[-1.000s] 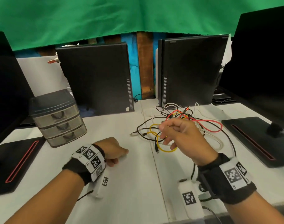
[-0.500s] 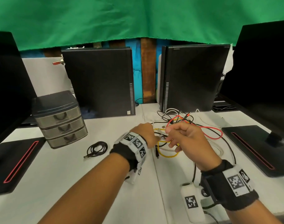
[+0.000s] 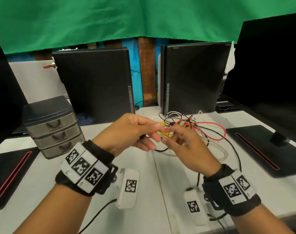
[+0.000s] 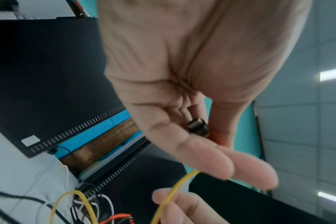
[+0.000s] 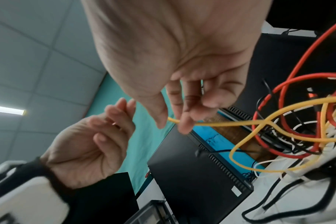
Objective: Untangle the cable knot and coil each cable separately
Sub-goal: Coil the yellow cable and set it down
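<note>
While both hands are raised above the white table [image 3: 160, 191], the right hand [image 3: 191, 149] pinches the yellow cable [image 5: 230, 123] between thumb and forefinger, its remaining fingers loosely curled behind the pinch. From that pinch the yellow cable runs back into the cable knot [image 3: 191, 125], a loose tangle of red, yellow, black and white leads lying on the table just in front of the right-hand computer tower [image 3: 194, 78]. The left hand [image 3: 127, 132] is just beside the right, fingertips nearly meeting it; in the left wrist view the yellow cable passes behind its extended fingers [image 4: 217, 163], and a small dark cylindrical connector [image 4: 197, 125] sits between its thumb and curled inner fingers, apparently gripped there. A red cable [image 3: 216, 132] forms a wide loop on the far right side of the tangle, and a pale translucent cable [image 3: 219, 152] curves along the table near the right wrist. A black lead [image 3: 160, 150] hangs below the left hand's fingers. To the left stands a grey three-drawer organiser [image 3: 54, 127], well apart from the tangle, with a second computer tower [image 3: 96, 81] behind it. Black monitor bases [image 3: 262, 149] with red stripes lie at either side of the table, and a green cloth [image 3: 127, 19] hangs across the background.
</note>
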`<move>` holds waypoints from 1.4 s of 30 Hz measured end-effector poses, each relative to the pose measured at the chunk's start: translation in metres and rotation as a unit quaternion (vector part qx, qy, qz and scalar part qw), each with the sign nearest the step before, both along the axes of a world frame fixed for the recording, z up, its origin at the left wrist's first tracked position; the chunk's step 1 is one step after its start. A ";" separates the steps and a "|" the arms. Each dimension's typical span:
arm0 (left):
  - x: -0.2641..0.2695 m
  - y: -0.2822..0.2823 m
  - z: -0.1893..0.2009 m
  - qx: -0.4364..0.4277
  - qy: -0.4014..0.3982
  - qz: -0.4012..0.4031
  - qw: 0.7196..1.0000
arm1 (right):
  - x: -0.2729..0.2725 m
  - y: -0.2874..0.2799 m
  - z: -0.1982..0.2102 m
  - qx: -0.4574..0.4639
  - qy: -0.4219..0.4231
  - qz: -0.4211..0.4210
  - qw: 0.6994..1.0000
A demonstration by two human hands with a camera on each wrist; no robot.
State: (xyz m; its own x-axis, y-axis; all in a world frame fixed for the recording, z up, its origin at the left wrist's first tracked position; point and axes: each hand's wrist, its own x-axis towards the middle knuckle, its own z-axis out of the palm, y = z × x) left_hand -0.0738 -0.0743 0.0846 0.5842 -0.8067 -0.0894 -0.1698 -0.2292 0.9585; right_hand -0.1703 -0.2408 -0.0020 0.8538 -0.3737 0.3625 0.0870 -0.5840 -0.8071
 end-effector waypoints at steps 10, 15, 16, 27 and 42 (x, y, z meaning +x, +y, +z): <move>-0.017 0.054 -0.023 -0.196 0.211 0.074 0.955 | -0.007 0.034 0.006 0.150 0.008 0.256 0.955; -0.010 0.071 -0.026 -0.284 0.317 0.086 0.901 | -0.004 0.048 -0.001 0.138 -0.065 0.179 0.972; -0.010 0.073 -0.026 -0.301 0.321 0.085 0.894 | -0.002 0.051 -0.003 0.132 -0.069 0.170 0.974; -0.002 0.053 -0.073 -0.309 -0.120 0.160 0.930 | -0.033 0.086 0.009 -0.079 0.052 0.233 0.968; -0.028 0.080 -0.040 -0.389 0.239 -0.122 0.881 | -0.013 0.064 0.003 -0.079 -0.081 0.145 0.983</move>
State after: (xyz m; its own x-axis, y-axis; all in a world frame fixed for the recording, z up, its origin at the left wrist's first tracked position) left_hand -0.1020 0.0054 0.0441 0.4307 -0.8290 0.3566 0.3431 0.5159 0.7849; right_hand -0.1829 -0.1765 0.0008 0.8426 -0.0521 0.5359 0.3875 -0.6323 -0.6708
